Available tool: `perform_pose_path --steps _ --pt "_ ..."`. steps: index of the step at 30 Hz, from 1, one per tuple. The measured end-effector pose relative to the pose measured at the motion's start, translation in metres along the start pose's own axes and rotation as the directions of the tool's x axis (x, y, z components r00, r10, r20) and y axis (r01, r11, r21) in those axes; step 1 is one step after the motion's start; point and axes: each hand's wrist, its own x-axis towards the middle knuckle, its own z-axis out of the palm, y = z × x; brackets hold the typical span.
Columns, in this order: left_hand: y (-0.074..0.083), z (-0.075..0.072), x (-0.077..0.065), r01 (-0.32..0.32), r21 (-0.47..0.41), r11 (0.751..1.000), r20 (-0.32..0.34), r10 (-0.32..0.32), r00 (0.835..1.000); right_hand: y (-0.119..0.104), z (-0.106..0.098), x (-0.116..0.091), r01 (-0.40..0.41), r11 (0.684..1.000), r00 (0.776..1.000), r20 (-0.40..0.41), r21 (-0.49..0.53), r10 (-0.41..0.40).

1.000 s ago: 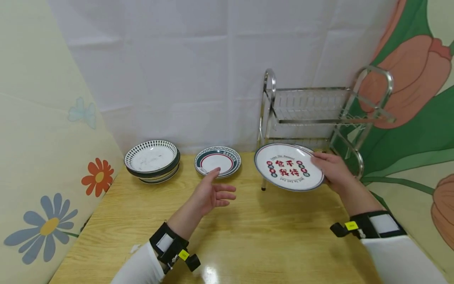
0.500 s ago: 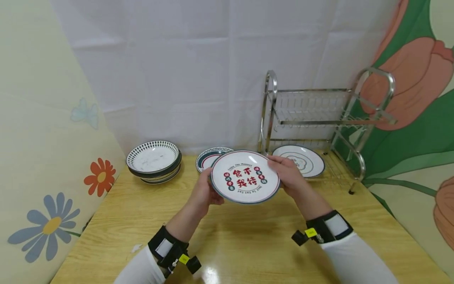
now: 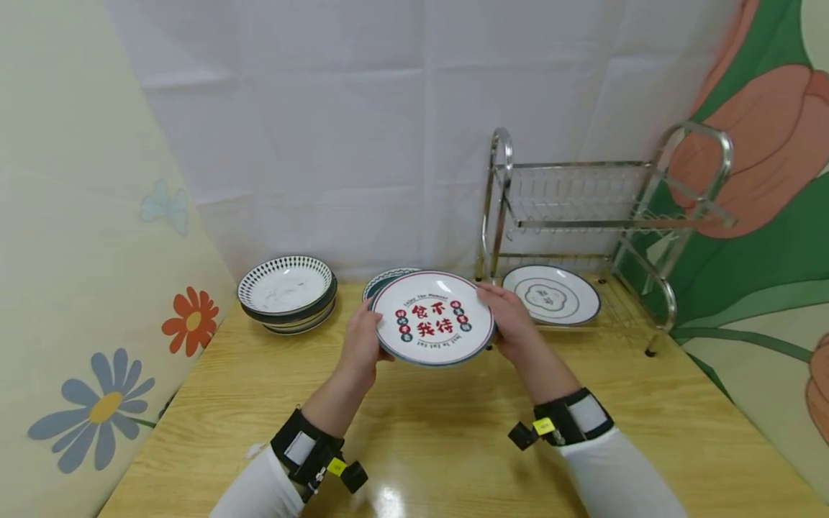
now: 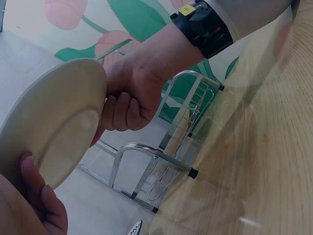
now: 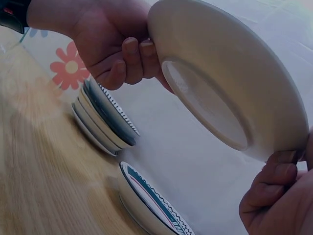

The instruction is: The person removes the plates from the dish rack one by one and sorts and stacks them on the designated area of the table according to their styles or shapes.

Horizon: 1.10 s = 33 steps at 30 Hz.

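Between both hands I hold a white plate (image 3: 435,318) with a blue rim and red and green lettering, up off the table and tilted toward the head camera. My left hand (image 3: 360,338) grips its left edge, thumb on top and fingers underneath. On the opposite edge my right hand (image 3: 510,316) pinches the rim. The wrist views show the plate's plain underside (image 4: 73,127). Partly hidden behind it in the head view, a green-patterned plate (image 5: 149,200) sits on the table. Another white plate (image 3: 553,295) with a grey floral outline lies at the rack's foot.
A two-tier metal dish rack (image 3: 596,223) stands at the back right. At the back left is a stack of several plates (image 3: 285,288), the top one edged with dark marks. A white cloth (image 3: 337,129) hangs behind the wooden table (image 3: 440,446).
My right hand has carried the lettered plate leftward from in front of the rack, uncovering the floral-outlined plate. My left hand has taken hold of its left edge.
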Motion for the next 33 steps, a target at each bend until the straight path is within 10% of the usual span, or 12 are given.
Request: perform_pose_path --steps 19,33 --pt "-0.007 -0.004 0.024 -0.053 -0.011 0.999 -0.17 0.051 0.984 0.023 0.016 -0.01 0.052 0.996 0.996 0.066 0.072 -0.057" --pt "-0.006 -0.003 0.1 0.029 0.159 0.987 -0.205 0.004 0.979 0.054 0.065 -0.023 -0.046 0.994 0.971 0.23 -0.099 0.068"
